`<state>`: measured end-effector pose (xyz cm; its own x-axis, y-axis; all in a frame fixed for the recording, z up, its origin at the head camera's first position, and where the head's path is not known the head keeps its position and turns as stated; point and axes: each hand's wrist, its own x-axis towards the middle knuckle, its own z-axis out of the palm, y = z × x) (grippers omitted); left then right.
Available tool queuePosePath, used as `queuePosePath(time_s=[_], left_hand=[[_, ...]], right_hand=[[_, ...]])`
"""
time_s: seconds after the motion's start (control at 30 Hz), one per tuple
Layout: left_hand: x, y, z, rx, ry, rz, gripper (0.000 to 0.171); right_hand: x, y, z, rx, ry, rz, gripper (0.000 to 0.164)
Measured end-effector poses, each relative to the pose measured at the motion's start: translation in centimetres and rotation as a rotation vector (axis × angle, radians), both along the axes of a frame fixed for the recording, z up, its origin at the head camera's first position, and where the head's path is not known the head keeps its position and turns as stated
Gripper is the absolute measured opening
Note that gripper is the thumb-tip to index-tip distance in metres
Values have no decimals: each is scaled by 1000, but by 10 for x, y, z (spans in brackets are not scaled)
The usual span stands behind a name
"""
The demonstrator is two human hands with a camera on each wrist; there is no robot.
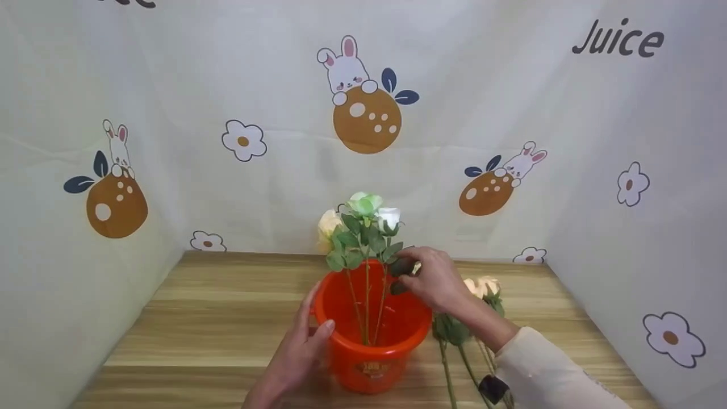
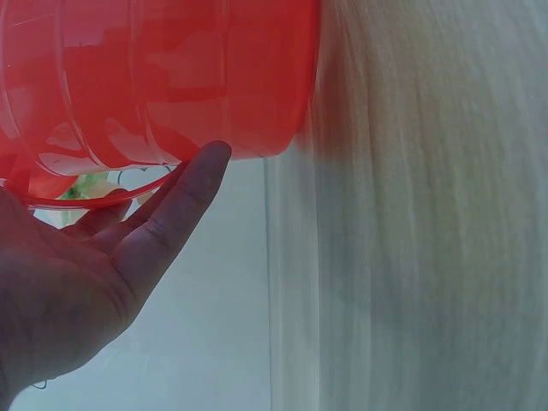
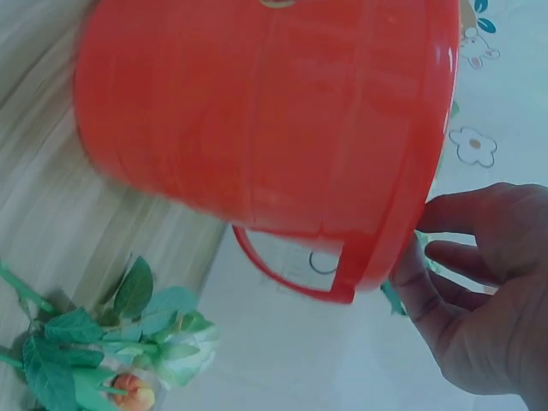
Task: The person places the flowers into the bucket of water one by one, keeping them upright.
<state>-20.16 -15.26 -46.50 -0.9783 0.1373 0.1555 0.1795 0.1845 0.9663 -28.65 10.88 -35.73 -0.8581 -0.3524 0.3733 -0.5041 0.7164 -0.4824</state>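
A red plastic bucket (image 1: 369,363) stands upright on the table. Inside it lean a pale green rose (image 1: 364,203), a white rose (image 1: 389,217) and a cream-yellow rose (image 1: 329,223), their leafy stems reaching the bottom. My left hand (image 1: 298,346) holds the bucket's left side, thumb in front and fingers farther back; the left wrist view shows them around the side handle (image 2: 94,203). At the right rim, my right hand (image 1: 434,278) pinches another rose by its dark green leaves (image 1: 402,266). Its fingers hide most of that flower.
Right of the bucket, more roses (image 1: 483,287) lie on the wooden table (image 1: 227,318), stems toward me. A small black object (image 1: 493,389) is beside my right sleeve (image 1: 551,369). A printed cloth backdrop (image 1: 284,85) closes in the back and both sides.
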Motion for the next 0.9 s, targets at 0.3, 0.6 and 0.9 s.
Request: queuePosePath(time_s=[0.3, 0.6, 0.9], left_hand=[[0, 0, 1, -1, -20, 2, 72], [0, 0, 1, -4, -39, 6, 74], [1, 0, 1, -11, -28, 28, 72]], right_hand=[[-2, 20, 3, -75, -52, -81, 34], [-4, 40, -5, -90, -79, -111, 37], [-7, 59, -15, -88, -140, -139, 41]])
